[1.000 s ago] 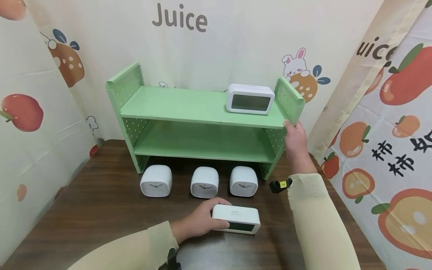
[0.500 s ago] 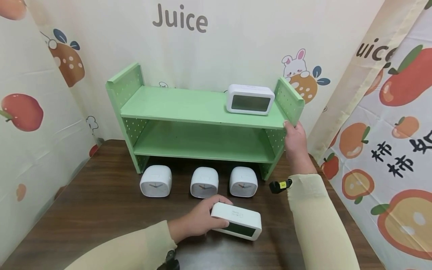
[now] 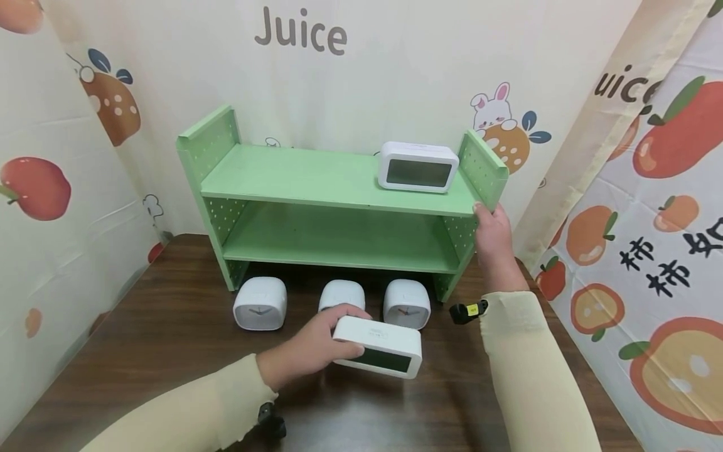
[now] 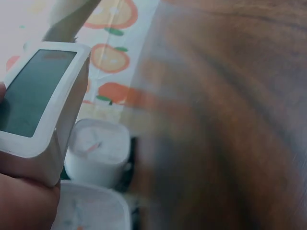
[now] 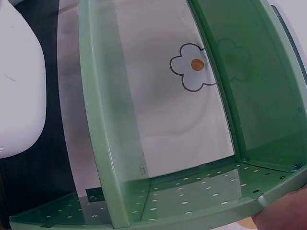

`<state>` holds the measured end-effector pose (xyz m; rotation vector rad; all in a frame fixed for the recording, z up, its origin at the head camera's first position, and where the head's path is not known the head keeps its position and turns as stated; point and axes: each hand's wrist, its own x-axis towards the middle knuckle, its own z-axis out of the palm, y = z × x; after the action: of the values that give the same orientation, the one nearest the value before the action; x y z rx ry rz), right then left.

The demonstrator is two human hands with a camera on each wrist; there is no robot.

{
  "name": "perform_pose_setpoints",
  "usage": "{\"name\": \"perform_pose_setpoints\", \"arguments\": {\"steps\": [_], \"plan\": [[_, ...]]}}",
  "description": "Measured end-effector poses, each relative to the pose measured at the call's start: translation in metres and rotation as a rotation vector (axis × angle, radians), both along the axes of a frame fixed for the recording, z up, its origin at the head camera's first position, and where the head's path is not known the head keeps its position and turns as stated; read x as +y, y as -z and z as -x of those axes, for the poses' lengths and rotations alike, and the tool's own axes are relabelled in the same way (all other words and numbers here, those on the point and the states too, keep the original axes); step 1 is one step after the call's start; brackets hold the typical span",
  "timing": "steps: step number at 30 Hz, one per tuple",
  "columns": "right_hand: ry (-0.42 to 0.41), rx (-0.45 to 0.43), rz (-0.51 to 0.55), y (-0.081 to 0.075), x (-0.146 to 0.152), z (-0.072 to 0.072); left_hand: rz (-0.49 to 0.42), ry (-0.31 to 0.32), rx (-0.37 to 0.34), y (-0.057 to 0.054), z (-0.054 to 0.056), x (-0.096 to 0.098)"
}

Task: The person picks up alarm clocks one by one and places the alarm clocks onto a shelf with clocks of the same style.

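My left hand (image 3: pixel 316 342) grips the left end of a white digital clock (image 3: pixel 378 336) with a dark screen, thumb on its front and fingers behind. In the head view the clock is tilted and overlaps the middle of three small white analog clocks. In the left wrist view, its screen (image 4: pixel 36 91) shows no digits. My right hand (image 3: pixel 494 235) holds the front edge of the right side panel of a green two-tier shelf (image 3: pixel 282 172). The right wrist view shows part of that hand (image 5: pixel 283 213) at the panel's edge.
The left (image 3: pixel 261 304), middle (image 3: pixel 341 294) and right analog clocks (image 3: pixel 407 304) stand in a row before the shelf on the dark wooden table (image 3: pixel 169 351). Another white digital clock (image 3: pixel 418 166) sits on the upper tier, at the right. Printed curtains surround the table.
My left hand has lifted the digital clock off the table and moved it slightly left and toward the shelf, tilting it. The right hand has stayed on the shelf panel.
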<state>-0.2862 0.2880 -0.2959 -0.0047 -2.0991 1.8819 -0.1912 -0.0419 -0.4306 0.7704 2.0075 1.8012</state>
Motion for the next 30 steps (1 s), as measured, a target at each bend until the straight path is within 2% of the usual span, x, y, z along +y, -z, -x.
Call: {"name": "perform_pose_setpoints", "arguments": {"steps": [4, 11, 19, 30], "plan": [[-0.002, 0.009, 0.007, -0.001, -0.001, 0.000, -0.009, -0.019, 0.008, -0.014, 0.005, -0.011], [-0.008, 0.017, 0.011, -0.001, -0.001, 0.001, 0.017, -0.067, 0.067, -0.036, 0.017, -0.031], [-0.012, 0.023, 0.008, 0.000, 0.000, 0.003, 0.035, -0.099, 0.044, -0.053, 0.032, -0.055], [-0.022, 0.021, 0.011, 0.001, 0.001, 0.001, 0.096, -0.169, 0.133, -0.088, 0.052, -0.089]]}}
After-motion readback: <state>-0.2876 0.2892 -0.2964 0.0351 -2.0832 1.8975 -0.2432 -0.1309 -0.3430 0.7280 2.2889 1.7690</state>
